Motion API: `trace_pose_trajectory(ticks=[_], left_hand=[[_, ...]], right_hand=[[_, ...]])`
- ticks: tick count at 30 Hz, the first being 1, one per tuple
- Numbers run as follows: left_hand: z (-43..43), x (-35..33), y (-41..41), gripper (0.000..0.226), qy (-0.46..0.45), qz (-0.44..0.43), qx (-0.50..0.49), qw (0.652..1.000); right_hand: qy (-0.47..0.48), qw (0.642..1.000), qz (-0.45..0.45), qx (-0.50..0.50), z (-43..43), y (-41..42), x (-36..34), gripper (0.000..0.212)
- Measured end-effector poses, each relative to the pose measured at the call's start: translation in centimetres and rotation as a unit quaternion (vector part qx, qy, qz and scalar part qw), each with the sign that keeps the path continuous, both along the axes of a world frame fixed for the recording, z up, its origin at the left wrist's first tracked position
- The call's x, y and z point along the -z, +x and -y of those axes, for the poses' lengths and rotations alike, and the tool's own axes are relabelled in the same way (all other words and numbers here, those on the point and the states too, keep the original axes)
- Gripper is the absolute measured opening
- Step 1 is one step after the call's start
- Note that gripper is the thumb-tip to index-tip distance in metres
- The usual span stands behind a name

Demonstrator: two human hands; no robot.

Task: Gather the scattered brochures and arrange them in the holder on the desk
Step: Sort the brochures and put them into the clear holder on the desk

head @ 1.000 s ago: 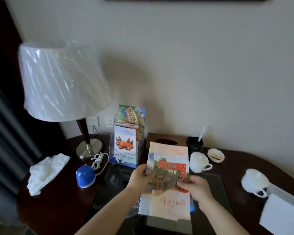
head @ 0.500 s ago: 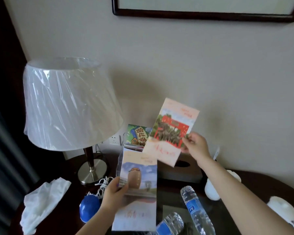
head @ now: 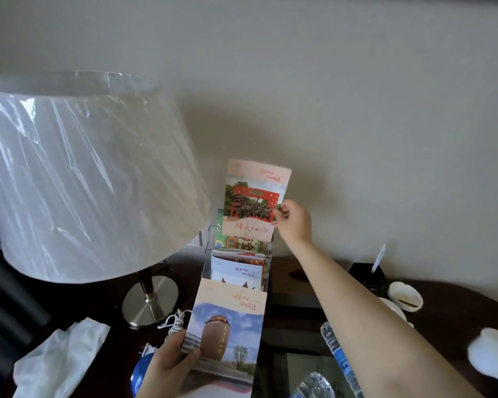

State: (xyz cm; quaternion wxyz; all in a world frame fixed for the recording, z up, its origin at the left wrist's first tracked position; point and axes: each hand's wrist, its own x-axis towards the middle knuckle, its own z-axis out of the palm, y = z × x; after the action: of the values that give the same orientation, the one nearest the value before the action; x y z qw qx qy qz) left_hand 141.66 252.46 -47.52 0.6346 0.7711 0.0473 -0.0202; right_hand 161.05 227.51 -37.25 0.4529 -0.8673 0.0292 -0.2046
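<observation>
From where I sit the feed is dim and soft, lit by flat daylight that seems to come from the right. The wall (head: 357,96) reads an even grey-beige, with a broad soft shadow behind the lampshade (head: 84,173). Its plastic wrap throws pale streaks of glare. The desk (head: 457,305) goes almost black, swallowing detail. The cup (head: 492,354) at the right edge is smeared with blur, and the bottles (head: 339,357) at the bottom look soft. The wide lens bows the shade at the left edge.
</observation>
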Motion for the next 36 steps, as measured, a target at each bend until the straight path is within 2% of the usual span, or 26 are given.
trace_pose_trajectory(ticks=[3,9,14,20,26,28,30,32,34,36], left_hand=[[0.0,-0.1,0.0,0.046,-0.027,-0.001,0.000,1.000],[-0.1,0.6,-0.2,0.040,-0.094,-0.032,0.005,0.995],[-0.3,1.3,-0.1,0.038,-0.081,-0.035,0.001,0.996],[-0.1,1.4,0.6,0.034,-0.082,-0.041,0.005,0.996],[-0.1,1.2,1.5,0.034,-0.057,-0.042,0.002,0.997],[0.1,0.7,2.1,0.031,-0.032,-0.029,0.005,0.999],[0.7,-0.1,2.8,0.024,-0.025,-0.025,-0.002,0.999],[1.8,-1.4,3.7,0.018,-0.043,-0.026,-0.012,0.999],[3.2,-3.1,4.7,0.015,-0.056,-0.019,-0.015,0.998],[4.8,-4.8,6.2,0.017,-0.066,-0.002,-0.017,0.998]], right_hand=[[-0.034,0.999,-0.010,0.019,-0.4,0.2,1.8,0.011],[-0.041,0.996,-0.063,0.043,-1.0,0.3,5.3,0.009],[-0.042,0.992,-0.112,0.031,-2.0,0.4,7.5,0.008],[-0.089,0.983,-0.161,0.022,-1.8,0.8,8.8,0.014],[-0.109,0.966,-0.233,-0.004,-0.9,1.0,8.1,0.019],[-0.087,0.971,-0.221,0.014,-0.4,0.5,7.3,0.016],[-0.035,0.983,-0.166,0.065,-0.1,-0.8,6.0,0.018],[0.119,0.981,-0.134,0.073,0.2,-2.7,4.4,0.019],[0.253,0.944,-0.210,-0.010,0.7,-5.0,2.6,0.037],[0.273,0.908,-0.295,-0.121,2.0,-7.1,1.4,0.050]])
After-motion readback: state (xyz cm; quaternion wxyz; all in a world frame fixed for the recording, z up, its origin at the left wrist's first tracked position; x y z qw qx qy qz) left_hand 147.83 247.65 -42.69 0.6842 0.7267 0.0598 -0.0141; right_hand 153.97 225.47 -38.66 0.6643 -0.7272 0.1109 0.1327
